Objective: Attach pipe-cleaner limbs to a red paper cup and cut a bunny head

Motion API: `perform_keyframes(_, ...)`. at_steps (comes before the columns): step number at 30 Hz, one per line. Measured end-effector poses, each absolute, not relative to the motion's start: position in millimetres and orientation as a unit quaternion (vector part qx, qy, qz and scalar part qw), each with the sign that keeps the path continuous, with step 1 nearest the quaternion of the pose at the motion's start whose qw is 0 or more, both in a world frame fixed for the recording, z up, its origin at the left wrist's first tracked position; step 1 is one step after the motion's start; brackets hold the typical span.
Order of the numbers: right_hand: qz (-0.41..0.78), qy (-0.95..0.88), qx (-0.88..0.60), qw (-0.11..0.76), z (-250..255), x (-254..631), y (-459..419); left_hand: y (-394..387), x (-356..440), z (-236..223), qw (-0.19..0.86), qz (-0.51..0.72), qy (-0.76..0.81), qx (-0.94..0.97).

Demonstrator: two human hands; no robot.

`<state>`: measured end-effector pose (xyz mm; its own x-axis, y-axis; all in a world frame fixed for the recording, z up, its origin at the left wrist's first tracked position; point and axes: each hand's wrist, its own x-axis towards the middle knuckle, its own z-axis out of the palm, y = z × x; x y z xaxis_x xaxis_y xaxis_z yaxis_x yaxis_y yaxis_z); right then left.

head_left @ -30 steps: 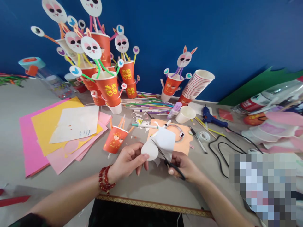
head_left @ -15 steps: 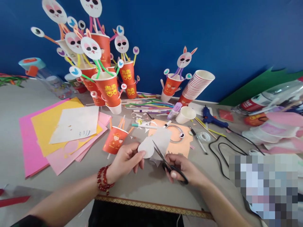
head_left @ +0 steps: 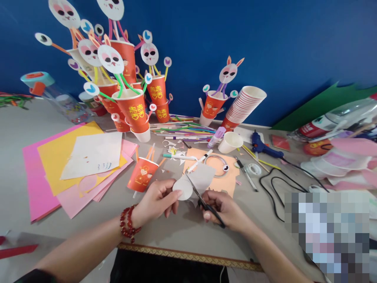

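Note:
Between thumb and fingers, my left hand (head_left: 161, 196) pinches a piece of white paper (head_left: 204, 176) by its rounded part. That part is cut to a near circle, and the rest of the sheet spreads up and to the right. My right hand (head_left: 220, 210) is closed round the black handles of a pair of scissors (head_left: 200, 196). Their blades lie against the paper at the edge of the circle and point up and left. Just left of the paper stands a tilted red paper cup (head_left: 143, 175) with orange stems in it.
Coloured paper sheets (head_left: 38, 177) lie at the left. Rabbit-faced red cups (head_left: 132, 110) stand along the blue wall, with a cup stack (head_left: 247, 102) to their right. A blue glue gun (head_left: 265, 147) trails a black cord. Markers, paper scraps and an orange sheet (head_left: 232, 169) lie beyond my hands.
The scissors have moved left and slightly up, their blades closing along the circle's edge. The white sheet's outer part has turned up and away from the circle. My left hand keeps its pinch.

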<state>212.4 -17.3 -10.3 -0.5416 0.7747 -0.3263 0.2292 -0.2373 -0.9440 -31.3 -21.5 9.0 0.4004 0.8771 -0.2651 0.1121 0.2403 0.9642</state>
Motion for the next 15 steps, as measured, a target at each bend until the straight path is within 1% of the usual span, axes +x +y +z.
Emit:
perform_keyframes(2, 0.637, -0.594, -0.444, 0.209, -10.7, 213.0, -17.5, -21.1, -31.2, 8.6, 0.644, 0.288, 0.459, 0.540)
perform_keyframes(7, 0.695, -0.552, -0.414, 0.203, -13.0, 214.7, -18.1, -20.5, -31.9, 6.6, 0.663, 0.274, 0.446, 0.535)
perform_keyframes(9, 0.695, -0.551, -0.416, 0.200, -12.4, 214.3, -18.2, -20.4, -32.6, 5.6, 0.667, 0.273, 0.440, 0.536)
perform_keyframes(15, 0.597, -0.627, -0.455, 0.209, -8.6, 211.1, -17.6, -19.3, -32.7, 5.6, 0.667, 0.269, 0.447, 0.532)
